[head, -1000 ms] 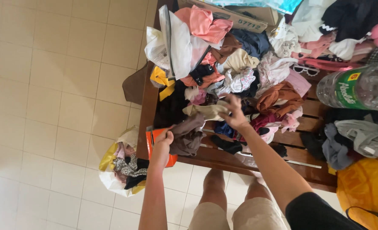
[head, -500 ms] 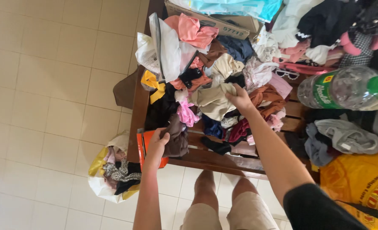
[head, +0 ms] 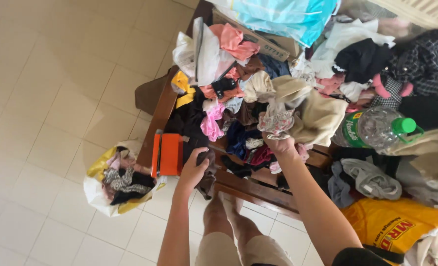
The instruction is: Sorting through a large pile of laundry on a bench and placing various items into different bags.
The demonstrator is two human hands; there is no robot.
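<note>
Right grip (head: 278,143) lifts a beige garment (head: 317,116); left grip (head: 193,170) clutches dark cloth (head: 206,165) at the desk (head: 258,189), nine o'clock; shaking it free seems wise.

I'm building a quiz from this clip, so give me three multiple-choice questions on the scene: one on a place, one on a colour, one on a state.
1. Where is the bag of scraps?
A. on the floor left of the table
B. on the table
C. in the right hand

2. What colour is the bottle cap?
A. red
B. green
C. white

3. What is the right hand doing?
A. resting flat
B. holding up cloth
C. gripping the bottle

Answers:
1 A, it sits on the tiles beside the table.
2 B, the cap shows green.
3 B, its fingers close on floral cloth lifted off the pile.
</note>
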